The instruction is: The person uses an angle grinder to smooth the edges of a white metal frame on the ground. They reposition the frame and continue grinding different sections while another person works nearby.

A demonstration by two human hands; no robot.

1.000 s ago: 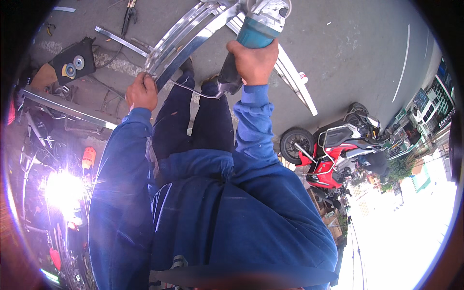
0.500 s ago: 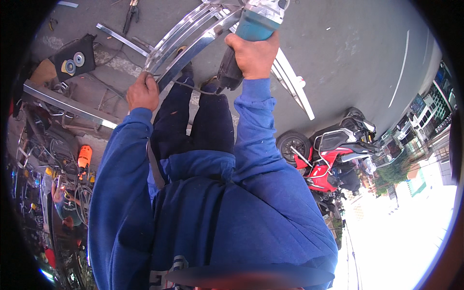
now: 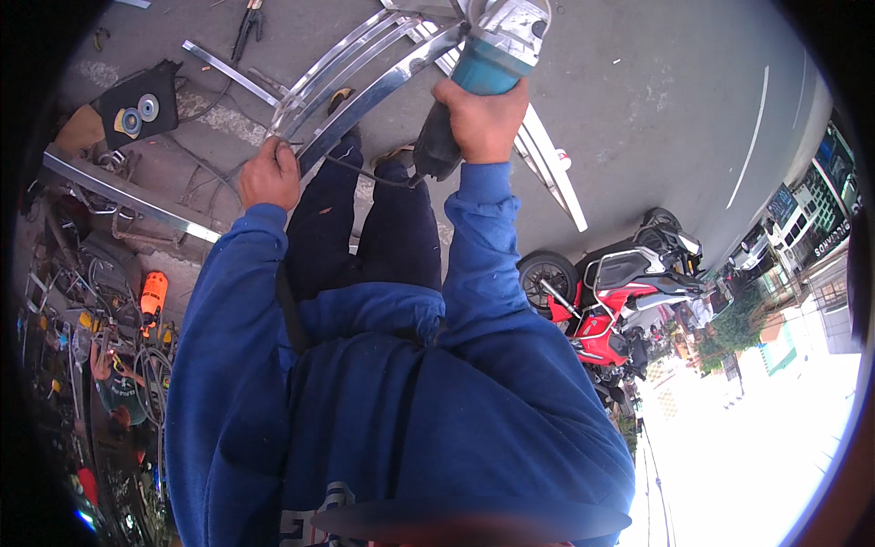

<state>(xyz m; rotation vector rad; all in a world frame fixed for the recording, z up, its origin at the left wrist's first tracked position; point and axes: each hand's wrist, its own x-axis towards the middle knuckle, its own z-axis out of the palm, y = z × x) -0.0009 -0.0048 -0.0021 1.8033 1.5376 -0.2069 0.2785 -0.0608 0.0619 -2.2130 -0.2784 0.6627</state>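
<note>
Right hand [image 3: 492, 118]: I'm wrapped round the grinder [image 3: 490, 68], at the curved metal frame [image 3: 387, 85]'s far end | left hand [image 3: 271, 173]: curled on its near end | change: lower-left white glare gone since a second ago

Two hands [image 3: 270, 173] [image 3: 488, 123], one angle grinder [image 3: 490, 66], two round discs [image 3: 148, 108] [image 3: 130, 122], one red motorcycle [image 3: 616, 299]

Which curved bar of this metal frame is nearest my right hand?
The lower-right curved bar, showing the broadest face; the other curved bars lie farther from your right hand.
</note>
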